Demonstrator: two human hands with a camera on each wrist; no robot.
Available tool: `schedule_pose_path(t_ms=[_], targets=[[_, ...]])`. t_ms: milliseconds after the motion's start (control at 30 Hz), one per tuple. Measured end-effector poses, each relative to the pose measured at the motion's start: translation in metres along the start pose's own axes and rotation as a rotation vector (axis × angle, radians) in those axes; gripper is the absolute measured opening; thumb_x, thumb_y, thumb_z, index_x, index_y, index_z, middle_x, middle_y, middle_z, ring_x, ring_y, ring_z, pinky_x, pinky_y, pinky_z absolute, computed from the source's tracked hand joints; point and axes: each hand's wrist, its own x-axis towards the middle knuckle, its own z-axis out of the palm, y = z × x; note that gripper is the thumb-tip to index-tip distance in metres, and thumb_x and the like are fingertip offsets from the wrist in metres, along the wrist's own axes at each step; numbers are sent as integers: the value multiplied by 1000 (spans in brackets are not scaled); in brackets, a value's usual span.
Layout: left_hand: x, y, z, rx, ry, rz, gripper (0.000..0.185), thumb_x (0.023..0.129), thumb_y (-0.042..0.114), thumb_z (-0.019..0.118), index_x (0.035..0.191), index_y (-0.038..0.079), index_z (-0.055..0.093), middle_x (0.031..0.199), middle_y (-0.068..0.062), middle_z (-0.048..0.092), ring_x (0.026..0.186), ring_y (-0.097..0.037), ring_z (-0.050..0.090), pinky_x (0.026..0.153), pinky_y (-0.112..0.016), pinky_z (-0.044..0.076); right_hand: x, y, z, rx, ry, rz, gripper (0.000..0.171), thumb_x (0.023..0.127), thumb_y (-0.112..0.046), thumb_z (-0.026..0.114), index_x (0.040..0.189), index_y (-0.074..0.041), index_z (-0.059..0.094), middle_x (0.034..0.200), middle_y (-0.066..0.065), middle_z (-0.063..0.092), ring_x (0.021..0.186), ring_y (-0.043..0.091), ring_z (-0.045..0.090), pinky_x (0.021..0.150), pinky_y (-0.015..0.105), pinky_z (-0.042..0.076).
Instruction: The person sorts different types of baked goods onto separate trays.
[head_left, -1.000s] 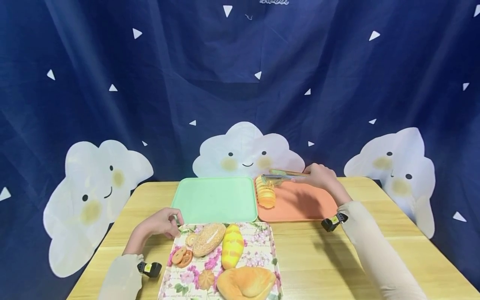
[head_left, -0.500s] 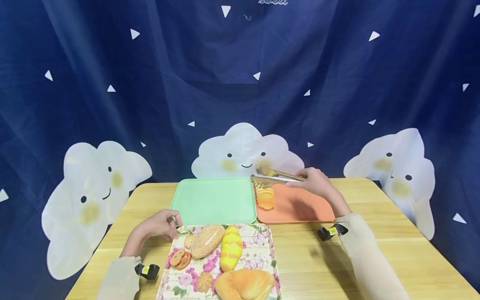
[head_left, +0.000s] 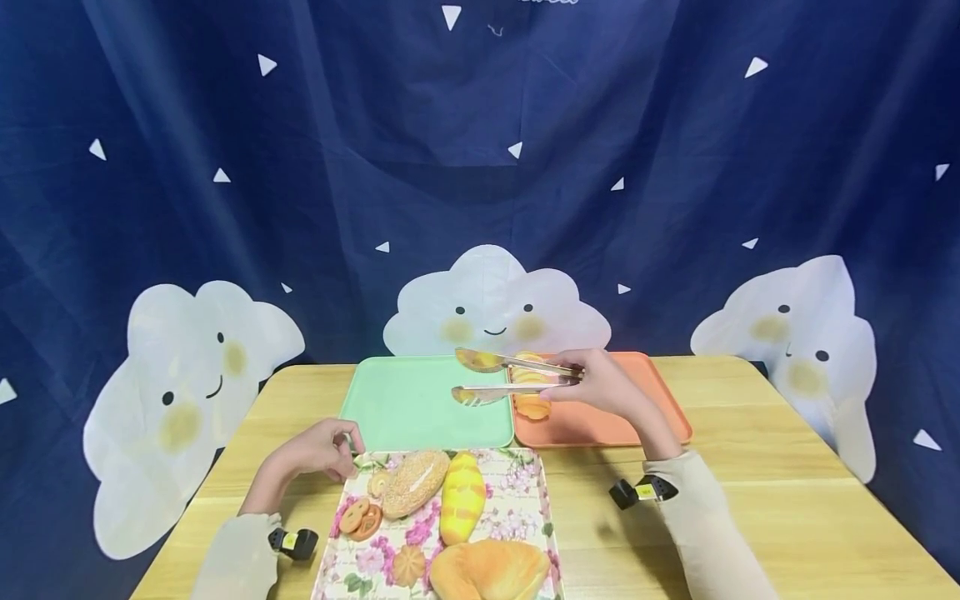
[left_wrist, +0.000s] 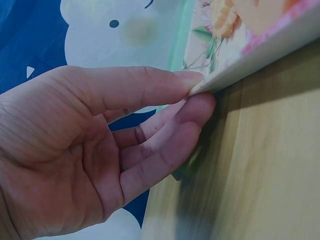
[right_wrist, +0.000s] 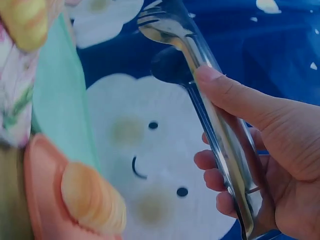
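My left hand (head_left: 318, 450) pinches the far left corner of the floral tray (head_left: 517, 479) between thumb and fingers, as the left wrist view shows. My right hand (head_left: 600, 383) grips a pair of metal tongs (head_left: 480, 360), whose ends stand apart with nothing between them. In the head view those ends overlap the right part of the green tray (head_left: 405, 408). A ridged orange bread roll (right_wrist: 93, 200) lies on the orange tray (head_left: 607, 421), partly hidden behind the tongs in the head view.
On the floral tray lie a sesame bread (head_left: 416, 483), a yellow striped bread (head_left: 462, 496), a large folded bread (head_left: 491, 567), and several cookies (head_left: 409, 565). A dark blue curtain (head_left: 337, 208) with clouds hangs behind the wooden table (head_left: 720, 467).
My right hand has moved the tongs left and nearer, from over the roll to over the green tray, and their ends have spread wider. My left hand stays at the floral tray's corner.
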Motion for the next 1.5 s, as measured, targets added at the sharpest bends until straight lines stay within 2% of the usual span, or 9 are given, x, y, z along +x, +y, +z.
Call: schedule_pose_path(t_ms=[167, 300, 467, 567, 733, 867, 1000, 1167, 1500], targets=[[0, 1, 0, 1, -3, -1, 28, 72, -5, 72, 97, -9, 61, 68, -2, 56, 66, -19, 61, 63, -37, 58, 2, -14, 9, 1, -24, -83, 34, 77, -30, 89, 103, -16, 74, 79, -3, 62, 68, 10, 51, 61, 24, 45], [0, 2, -1, 15, -1, 2, 28, 72, -5, 72, 97, -9, 61, 69, -2, 56, 67, -19, 61, 64, -37, 58, 0, -26, 16, -30, -37, -114, 40, 76, -29, 89, 113, -20, 74, 90, -5, 69, 75, 10, 57, 67, 25, 50], [2, 5, -2, 27, 8, 1, 27, 73, -5, 72, 98, -8, 62, 69, -3, 56, 68, -20, 61, 64, -37, 58, 2, -33, 27, -131, -69, -238, 44, 81, -35, 84, 120, -16, 75, 104, -6, 73, 88, 8, 67, 78, 28, 58], [5, 5, -1, 21, 12, 0, 27, 73, -5, 72, 98, -7, 62, 69, -3, 56, 68, -20, 62, 64, -37, 58, 4, -32, 33, -207, -75, -295, 43, 82, -37, 83, 118, -15, 75, 95, -6, 71, 80, 5, 63, 71, 25, 56], [6, 4, 0, 17, 10, -2, 27, 73, -6, 72, 98, -8, 62, 68, -3, 56, 67, -19, 62, 64, -36, 58, 2, -34, 43, -279, -71, -297, 44, 79, -43, 85, 114, -16, 78, 80, -5, 64, 67, 0, 47, 59, 20, 41], [4, 3, 0, 26, 5, 0, 27, 71, -6, 71, 97, -9, 61, 68, -2, 55, 65, -17, 59, 62, -34, 58, 0, -36, 49, -275, -89, -301, 44, 76, -44, 87, 110, -17, 79, 78, -2, 64, 64, -2, 44, 56, 18, 38], [2, 2, -1, 28, 6, -1, 28, 71, -7, 70, 97, -10, 61, 68, -1, 54, 65, -17, 59, 62, -34, 58, 1, -40, 53, -276, -116, -329, 46, 73, -41, 89, 111, -16, 79, 78, -5, 64, 64, -2, 46, 56, 17, 38], [2, 2, -2, 25, 6, 1, 28, 71, -7, 70, 97, -10, 61, 68, -2, 54, 66, -18, 60, 62, -35, 58, 2, -43, 58, -328, -142, -373, 51, 74, -45, 87, 114, -15, 78, 83, -9, 66, 66, 3, 55, 57, 14, 39], [3, 0, -2, 21, -7, 6, 26, 72, -7, 71, 96, -10, 61, 67, -1, 54, 65, -18, 60, 62, -34, 58, 1, -42, 67, -370, -135, -407, 54, 72, -44, 88, 116, -13, 77, 88, -5, 69, 73, 10, 63, 59, 16, 42]])
